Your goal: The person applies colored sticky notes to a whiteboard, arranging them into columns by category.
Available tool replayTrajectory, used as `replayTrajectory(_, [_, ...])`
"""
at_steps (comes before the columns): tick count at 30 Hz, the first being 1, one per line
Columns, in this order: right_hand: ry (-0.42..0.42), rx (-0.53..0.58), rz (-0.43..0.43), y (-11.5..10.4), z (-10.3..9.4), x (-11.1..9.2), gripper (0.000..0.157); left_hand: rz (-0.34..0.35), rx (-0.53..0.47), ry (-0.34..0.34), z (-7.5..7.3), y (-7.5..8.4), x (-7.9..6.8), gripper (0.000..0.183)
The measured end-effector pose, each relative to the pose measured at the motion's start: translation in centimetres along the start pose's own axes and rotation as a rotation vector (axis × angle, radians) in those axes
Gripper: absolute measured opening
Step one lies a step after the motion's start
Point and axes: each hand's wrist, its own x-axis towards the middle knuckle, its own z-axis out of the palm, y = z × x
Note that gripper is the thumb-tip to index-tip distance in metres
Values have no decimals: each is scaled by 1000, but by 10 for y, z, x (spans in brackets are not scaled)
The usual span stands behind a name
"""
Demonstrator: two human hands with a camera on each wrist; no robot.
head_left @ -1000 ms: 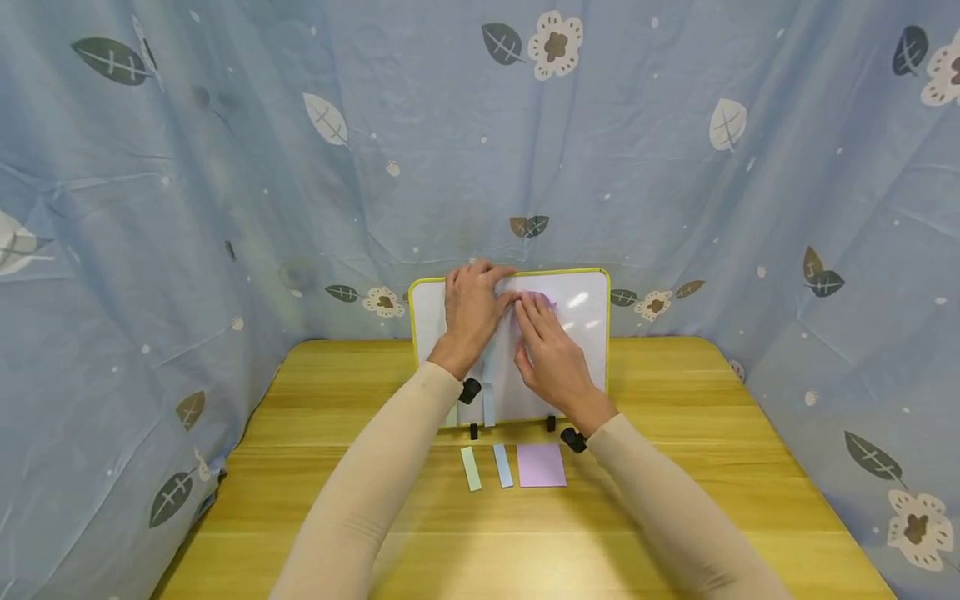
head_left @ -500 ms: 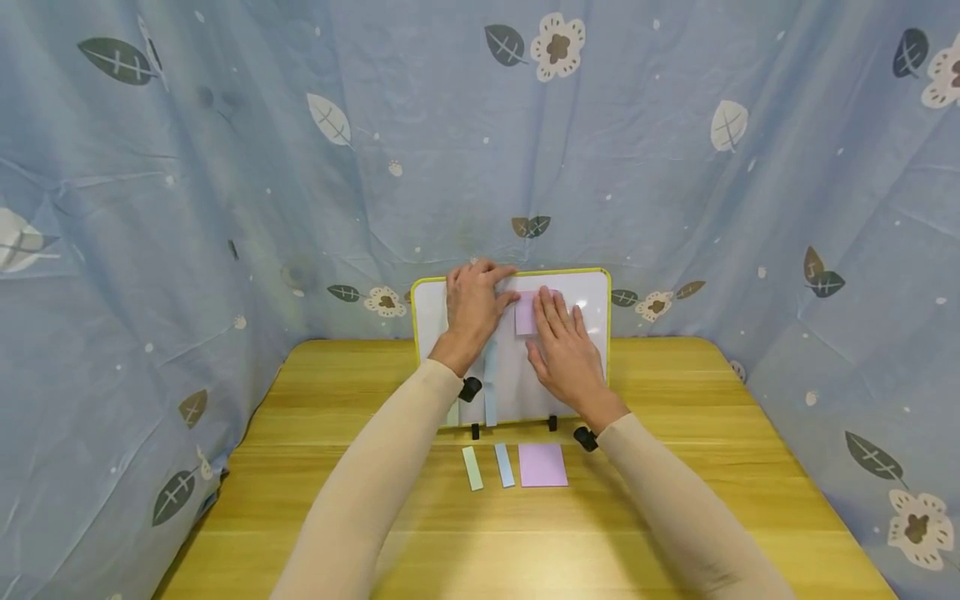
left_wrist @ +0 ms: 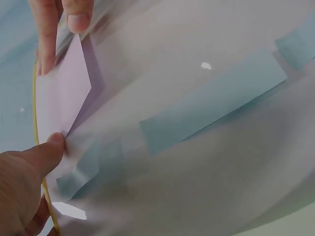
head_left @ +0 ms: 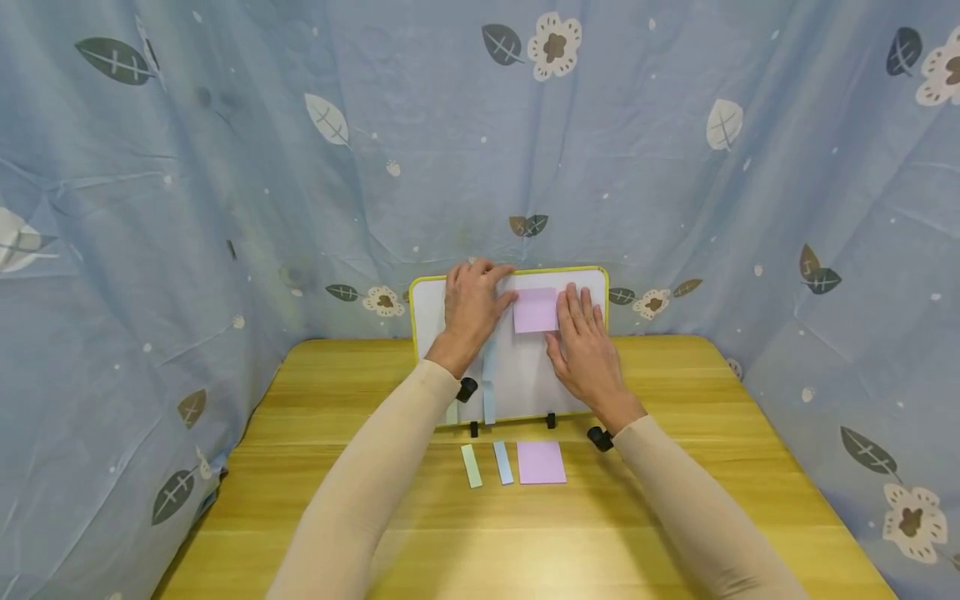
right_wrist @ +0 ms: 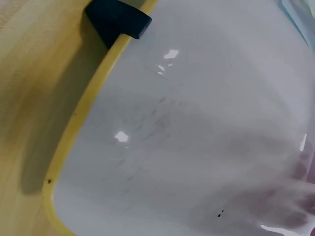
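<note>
A whiteboard (head_left: 525, 375) with a yellow frame stands upright on the table. My left hand (head_left: 472, 307) grips its top edge, fingers over the frame and thumb on the front. In the left wrist view that thumb (left_wrist: 51, 147) touches the corner of a purple sticky note (head_left: 535, 311), which is on the upper part of the board; its lower edge stands off the surface. My right hand (head_left: 588, 346) lies against the board with straight fingers at the note's right edge. Blue paper strips (left_wrist: 216, 101) run down the board, partly behind my left hand. A pale green strip (head_left: 452, 414) shows low on the left.
On the table (head_left: 337, 400) before the board lie a green sticky-note pad (head_left: 471, 466), a blue pad (head_left: 503, 462) and a purple pad (head_left: 542, 462). Black feet (head_left: 551, 421) hold the board's bottom edge. A patterned curtain (head_left: 450, 167) hangs behind and at both sides.
My right hand has slid rightward across the purple note, from its left side to its right edge, uncovering it. The left hand has kept its place on the board's top edge.
</note>
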Motion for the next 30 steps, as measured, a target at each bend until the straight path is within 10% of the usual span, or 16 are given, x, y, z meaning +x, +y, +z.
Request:
replayTrajectory(10, [208,136,-104,-1,0,-20,73,108,32,-5,-3,-10,-13,61])
replayTrajectory(30, [137,293,-204,-4,-13,-76,58,412,-30,72,-13,-24,-79,47])
